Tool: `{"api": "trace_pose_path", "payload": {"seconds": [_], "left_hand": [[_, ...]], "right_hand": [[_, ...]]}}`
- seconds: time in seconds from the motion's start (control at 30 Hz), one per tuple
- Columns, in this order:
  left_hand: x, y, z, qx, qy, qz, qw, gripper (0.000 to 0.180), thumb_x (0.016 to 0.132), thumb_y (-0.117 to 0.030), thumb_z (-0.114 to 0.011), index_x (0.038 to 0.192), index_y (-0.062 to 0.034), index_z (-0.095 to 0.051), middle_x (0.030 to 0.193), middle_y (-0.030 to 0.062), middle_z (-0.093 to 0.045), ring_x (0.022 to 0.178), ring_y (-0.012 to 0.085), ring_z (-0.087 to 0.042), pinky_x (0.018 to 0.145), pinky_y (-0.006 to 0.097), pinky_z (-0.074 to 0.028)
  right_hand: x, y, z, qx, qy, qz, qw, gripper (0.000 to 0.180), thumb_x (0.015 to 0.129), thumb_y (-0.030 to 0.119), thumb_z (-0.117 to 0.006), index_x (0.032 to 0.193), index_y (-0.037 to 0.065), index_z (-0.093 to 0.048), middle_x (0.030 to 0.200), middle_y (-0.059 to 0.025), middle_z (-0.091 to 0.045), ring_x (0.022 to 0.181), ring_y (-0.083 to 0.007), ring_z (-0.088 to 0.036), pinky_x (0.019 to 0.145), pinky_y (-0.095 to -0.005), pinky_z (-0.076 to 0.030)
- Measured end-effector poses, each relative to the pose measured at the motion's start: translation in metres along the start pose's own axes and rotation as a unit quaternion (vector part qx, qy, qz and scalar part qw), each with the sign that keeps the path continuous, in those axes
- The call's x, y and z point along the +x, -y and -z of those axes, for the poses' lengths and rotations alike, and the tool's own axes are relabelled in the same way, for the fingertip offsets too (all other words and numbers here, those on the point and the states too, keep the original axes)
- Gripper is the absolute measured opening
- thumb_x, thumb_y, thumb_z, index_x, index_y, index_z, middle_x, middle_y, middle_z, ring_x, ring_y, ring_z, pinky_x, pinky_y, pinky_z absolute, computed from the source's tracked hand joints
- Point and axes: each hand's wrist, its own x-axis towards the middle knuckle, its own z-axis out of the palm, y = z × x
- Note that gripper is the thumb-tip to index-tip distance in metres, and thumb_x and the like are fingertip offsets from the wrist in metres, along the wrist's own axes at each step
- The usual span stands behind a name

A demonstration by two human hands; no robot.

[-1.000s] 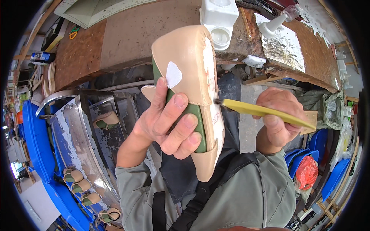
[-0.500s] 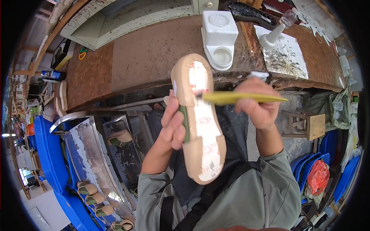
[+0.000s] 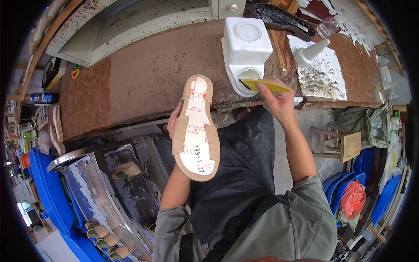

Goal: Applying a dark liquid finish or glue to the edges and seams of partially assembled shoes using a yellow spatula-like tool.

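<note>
My left hand [image 3: 173,118] grips a beige shoe upper [image 3: 196,131] from behind, with most of its fingers hidden. The shoe's underside faces up, showing a white insole board with red and black print and beige material folded over its edges. In my right hand [image 3: 278,101] is a flat yellow-handled brush [image 3: 267,85], pinched between thumb and fingers. Its tip reaches into the round front cup of a white plastic dispenser [image 3: 247,46] on the workbench. Whatever fills the cup cannot be made out.
The brown workbench [image 3: 144,65] spans the far side. A white nozzle bottle [image 3: 310,53] stands on a stained sheet [image 3: 325,74], near a black sole [image 3: 283,19]. At left, a metal rack [image 3: 94,187] holds several beige-green shoes [image 3: 107,241]. A wooden stool [image 3: 349,146] stands at right.
My right hand moved the brush from the shoe's underside up to the dispenser cup. My left hand shifted the shoe left and turned it slightly; the whole view has shifted a little.
</note>
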Motion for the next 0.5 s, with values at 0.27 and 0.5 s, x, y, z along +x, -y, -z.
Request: {"api": "trace_pose_path", "payload": {"seconds": [0.27,0.5], "left_hand": [[-0.016,0.062,-0.016,-0.145,0.002,-0.107,0.984,0.055,0.075,-0.010,-0.071,0.121,0.0024,-0.044,0.126,0.0193,-0.044,0.118,0.0357,-0.045,0.099,0.043,-0.041],[0.021,0.007,-0.004,-0.064,-0.056,-0.304,0.949,0.065,0.070,-0.017,-0.077,0.116,0.0044,-0.037,0.122,0.0263,-0.046,0.112,0.0490,-0.047,0.096,0.055,-0.039]], "right_hand": [[0.005,-0.001,0.001,0.145,-0.001,-0.161,0.976,0.012,0.084,0.010,-0.064,0.085,-0.002,-0.064,0.074,-0.0065,-0.063,0.058,-0.0094,-0.053,0.054,-0.0225,-0.042],[-0.024,0.083,0.017,0.408,0.015,-0.110,0.906,0.015,0.082,0.005,-0.063,0.089,-0.008,-0.061,0.074,-0.0154,-0.063,0.052,-0.0162,-0.057,0.045,-0.0248,-0.045]]}}
